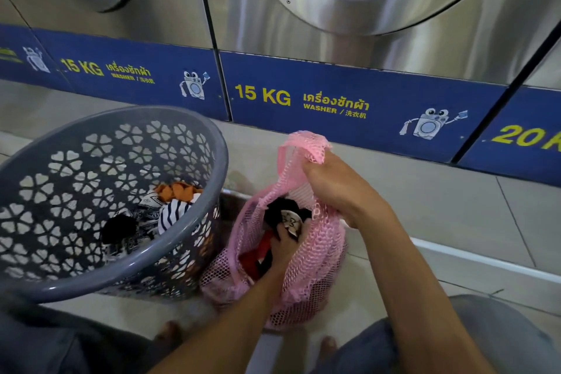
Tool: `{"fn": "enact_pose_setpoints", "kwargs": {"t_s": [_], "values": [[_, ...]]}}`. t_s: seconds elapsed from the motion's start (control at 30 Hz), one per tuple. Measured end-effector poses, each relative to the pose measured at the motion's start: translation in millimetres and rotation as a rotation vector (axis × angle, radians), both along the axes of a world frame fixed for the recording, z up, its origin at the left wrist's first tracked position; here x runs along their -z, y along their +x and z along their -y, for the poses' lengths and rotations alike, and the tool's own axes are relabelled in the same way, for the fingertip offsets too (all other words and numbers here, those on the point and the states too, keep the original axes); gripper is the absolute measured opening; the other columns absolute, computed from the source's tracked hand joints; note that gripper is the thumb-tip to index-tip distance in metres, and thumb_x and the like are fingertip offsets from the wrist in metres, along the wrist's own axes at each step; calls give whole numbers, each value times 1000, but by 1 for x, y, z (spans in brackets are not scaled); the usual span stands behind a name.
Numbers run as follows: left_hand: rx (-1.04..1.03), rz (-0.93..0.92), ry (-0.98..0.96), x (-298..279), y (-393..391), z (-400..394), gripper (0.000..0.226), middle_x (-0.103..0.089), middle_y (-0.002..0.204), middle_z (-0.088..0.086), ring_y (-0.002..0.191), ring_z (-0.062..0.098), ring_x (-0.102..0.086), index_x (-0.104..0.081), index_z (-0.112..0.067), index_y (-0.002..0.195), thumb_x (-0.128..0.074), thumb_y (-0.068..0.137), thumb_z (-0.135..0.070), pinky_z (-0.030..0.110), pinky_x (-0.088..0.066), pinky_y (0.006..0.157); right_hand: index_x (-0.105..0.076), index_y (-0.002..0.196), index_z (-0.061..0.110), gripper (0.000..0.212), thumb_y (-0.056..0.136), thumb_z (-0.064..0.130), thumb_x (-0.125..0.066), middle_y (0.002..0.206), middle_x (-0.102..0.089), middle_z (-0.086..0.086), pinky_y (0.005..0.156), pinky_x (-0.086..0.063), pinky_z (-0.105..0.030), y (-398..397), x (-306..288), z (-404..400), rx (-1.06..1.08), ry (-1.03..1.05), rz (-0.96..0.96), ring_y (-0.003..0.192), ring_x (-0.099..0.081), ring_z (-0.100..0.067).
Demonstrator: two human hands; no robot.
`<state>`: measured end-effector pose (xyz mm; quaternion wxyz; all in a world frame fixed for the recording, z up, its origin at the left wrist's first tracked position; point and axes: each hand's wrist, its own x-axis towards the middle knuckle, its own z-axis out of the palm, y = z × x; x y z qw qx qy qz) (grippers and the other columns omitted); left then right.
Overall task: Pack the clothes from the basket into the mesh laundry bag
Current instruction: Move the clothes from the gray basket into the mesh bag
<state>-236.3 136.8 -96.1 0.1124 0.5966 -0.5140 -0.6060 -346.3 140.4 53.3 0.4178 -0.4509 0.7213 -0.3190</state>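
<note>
A pink mesh laundry bag (321, 255) stands on the floor in the middle of the view, its mouth held up. My right hand (337, 188) grips the bag's bunched top edge. My left hand (285, 244) is inside the mouth, closed on a black garment (285, 209) with a white patch. Red cloth (253, 258) lies lower in the bag. To the left, a grey plastic basket (194, 143) with flower-shaped holes tilts toward me. It holds an orange piece (177, 191), a striped piece (174, 212), a black piece (120, 229) and patterned clothes.
Steel washing machines (303, 30) with a blue label strip (334, 100) line the far side, on a raised tiled step. The floor is pale tile (455, 200). My knees in grey trousers (498, 340) and my bare toes (170, 332) fill the bottom edge.
</note>
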Motion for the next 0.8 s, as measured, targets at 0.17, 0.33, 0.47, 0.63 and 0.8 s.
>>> {"fn": "enact_pose_setpoints", "kwargs": {"t_s": [0.17,0.33,0.47,0.63,0.8], "values": [[367,274,-45,-23,10,-3,127,2,166,22,153,42,-6,19,-33,157,-48,59,-79,53,-12,123,-47,144,28,68,78,38,-39,143,-60,-6,101,-53,-53,-34,2,-4,-15,122,-315,120,-64,-33],[755,600,-21,-12,73,5,100,-13,168,6,151,30,-24,-3,-28,161,-57,83,-62,38,-30,118,-42,147,21,59,89,15,-39,138,-61,-15,61,-65,-45,-57,-16,-18,4,317,-425,63,-78,-27],[868,670,269,-27,99,-1,61,-51,133,7,112,24,-55,-33,-18,151,-57,96,-27,27,-49,73,-40,148,22,52,96,24,-42,131,-65,-12,60,-64,-48,-46,-12,-22,-67,414,-353,65,-79,-32],[953,669,378,-27,97,-15,100,-61,138,11,123,29,-60,-48,-18,141,-77,55,-61,34,-49,102,-59,121,26,34,100,5,-41,103,-74,-16,67,-65,-44,-7,0,-18,-42,123,37,73,-77,-26],[876,503,322,-35,87,-27,102,-67,128,7,111,28,-68,-57,-21,127,-84,45,-75,45,-57,94,-64,116,24,25,103,8,-50,67,-67,-5,55,-49,-29,2,-4,-2,377,-17,825,48,-62,-15]]}}
